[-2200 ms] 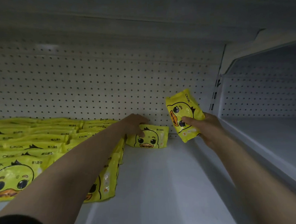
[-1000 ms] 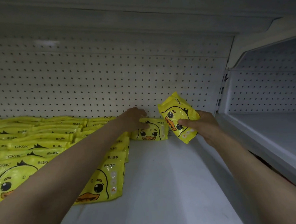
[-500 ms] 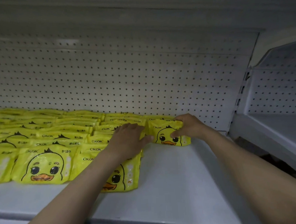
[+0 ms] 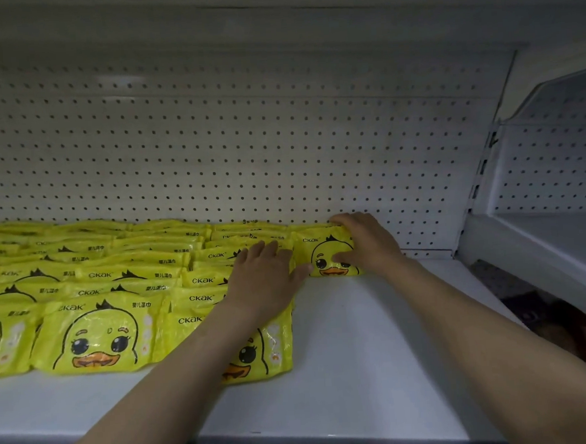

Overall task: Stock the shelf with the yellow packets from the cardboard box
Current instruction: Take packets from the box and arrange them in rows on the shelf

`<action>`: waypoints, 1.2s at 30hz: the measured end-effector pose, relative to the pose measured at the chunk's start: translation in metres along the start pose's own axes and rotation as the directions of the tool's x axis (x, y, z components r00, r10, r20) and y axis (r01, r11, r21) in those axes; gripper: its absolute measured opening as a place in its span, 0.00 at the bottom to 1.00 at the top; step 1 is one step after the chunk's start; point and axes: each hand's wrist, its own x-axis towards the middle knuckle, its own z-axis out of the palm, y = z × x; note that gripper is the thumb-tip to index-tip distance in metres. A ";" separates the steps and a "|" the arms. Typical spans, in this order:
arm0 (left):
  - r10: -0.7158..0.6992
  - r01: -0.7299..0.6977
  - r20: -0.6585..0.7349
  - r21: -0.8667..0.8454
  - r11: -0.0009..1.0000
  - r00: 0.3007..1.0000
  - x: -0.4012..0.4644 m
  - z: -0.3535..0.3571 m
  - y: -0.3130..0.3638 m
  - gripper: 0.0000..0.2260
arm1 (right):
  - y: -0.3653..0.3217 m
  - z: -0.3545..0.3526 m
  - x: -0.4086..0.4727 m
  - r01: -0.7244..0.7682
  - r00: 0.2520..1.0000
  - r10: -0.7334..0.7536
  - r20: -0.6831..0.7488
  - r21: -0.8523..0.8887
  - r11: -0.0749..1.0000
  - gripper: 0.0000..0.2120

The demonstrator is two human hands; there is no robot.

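Right hand [image 4: 366,243] grips rear packet [image 4: 324,254]; left hand [image 4: 266,278] flat on row.

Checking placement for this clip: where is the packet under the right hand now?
In the head view the packet stands at the back of the shelf against the pegboard wall, right of the packet rows, gripped by the right hand.

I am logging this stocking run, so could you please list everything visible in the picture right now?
Yellow plastic duck-print packets: many, exact count unclear, overlapping rows across the left and middle of the shelf.
Rightmost yellow duck packet: one, at the back by the pegboard.
White metal shelf: one, bare on its right part.
White perforated pegboard back panel: one, behind the packets.
Neighbouring white shelf bay: one, far right.
Left hand: flat on the packet rows.
Right hand: holds the rightmost packet.
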 end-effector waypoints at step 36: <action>-0.173 0.103 -0.218 -0.297 0.949 0.960 -0.078 -0.081 -0.031 0.22 | -0.131 -0.078 -0.066 0.072 0.996 -0.067 -0.062 0.079 0.994 0.26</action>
